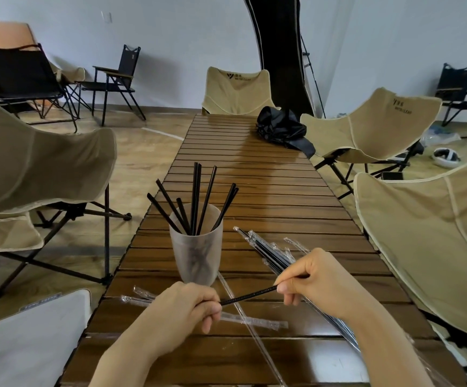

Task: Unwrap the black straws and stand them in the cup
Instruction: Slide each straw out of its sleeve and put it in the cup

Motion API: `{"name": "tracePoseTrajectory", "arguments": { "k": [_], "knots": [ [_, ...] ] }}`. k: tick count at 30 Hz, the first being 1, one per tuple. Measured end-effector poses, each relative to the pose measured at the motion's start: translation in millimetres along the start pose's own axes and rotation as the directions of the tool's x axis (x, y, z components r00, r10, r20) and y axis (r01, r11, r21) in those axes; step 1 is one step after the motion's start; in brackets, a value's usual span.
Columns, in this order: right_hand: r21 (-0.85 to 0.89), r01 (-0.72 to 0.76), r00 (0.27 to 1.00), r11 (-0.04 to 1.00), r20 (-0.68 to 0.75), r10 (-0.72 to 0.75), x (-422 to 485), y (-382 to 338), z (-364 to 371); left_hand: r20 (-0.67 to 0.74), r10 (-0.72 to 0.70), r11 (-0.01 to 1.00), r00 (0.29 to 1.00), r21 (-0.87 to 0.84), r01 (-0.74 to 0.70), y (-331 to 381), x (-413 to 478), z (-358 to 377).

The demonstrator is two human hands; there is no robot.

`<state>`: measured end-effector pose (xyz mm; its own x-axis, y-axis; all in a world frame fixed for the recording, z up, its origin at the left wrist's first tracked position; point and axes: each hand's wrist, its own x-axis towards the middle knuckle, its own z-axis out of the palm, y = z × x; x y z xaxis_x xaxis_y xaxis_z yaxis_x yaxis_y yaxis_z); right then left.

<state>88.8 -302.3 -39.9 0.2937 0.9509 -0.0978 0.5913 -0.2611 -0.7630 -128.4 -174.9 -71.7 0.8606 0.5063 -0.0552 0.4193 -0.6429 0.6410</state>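
A frosted plastic cup (pixel 196 255) stands on the slatted wooden table (pixel 268 191) with several bare black straws (pixel 196 199) leaning in it. Just in front of the cup, a black straw (pixel 247 296) spans between my hands. My left hand (pixel 184 305) grips one end, and my right hand (pixel 316 277) pinches the other end. Whether clear wrap still covers this straw is hard to tell. A bundle of wrapped black straws (pixel 265 250) lies on the table under and behind my right hand.
Empty clear wrappers (pixel 251 321) lie on the table near my left hand and toward the front edge. A black bag (pixel 282 127) sits at the table's far end. Tan folding chairs (pixel 45 163) flank both sides, one at the head.
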Motion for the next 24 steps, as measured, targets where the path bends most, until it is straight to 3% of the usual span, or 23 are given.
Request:
{"name": "tracePoseTrajectory", "arguments": {
  "k": [8, 16, 24],
  "knots": [
    [0.117, -0.014, 1.0, 0.993, -0.011, 0.015, -7, 6, -13, -0.121, 0.021, 1.0, 0.992, 0.002, -0.021, -2, 4, -15],
    [0.087, 0.047, 0.998, 0.995, 0.03, -0.049, -6, 4, -14, -0.092, 0.006, 1.0, 0.996, -0.004, -0.007, -5, -2, -20],
    [-0.061, 0.07, 0.997, 0.996, 0.042, -0.068, -2, 2, -5, -0.049, 0.007, 1.0, 0.999, 0.005, -0.007, -10, -1, -14]
  ]
}}
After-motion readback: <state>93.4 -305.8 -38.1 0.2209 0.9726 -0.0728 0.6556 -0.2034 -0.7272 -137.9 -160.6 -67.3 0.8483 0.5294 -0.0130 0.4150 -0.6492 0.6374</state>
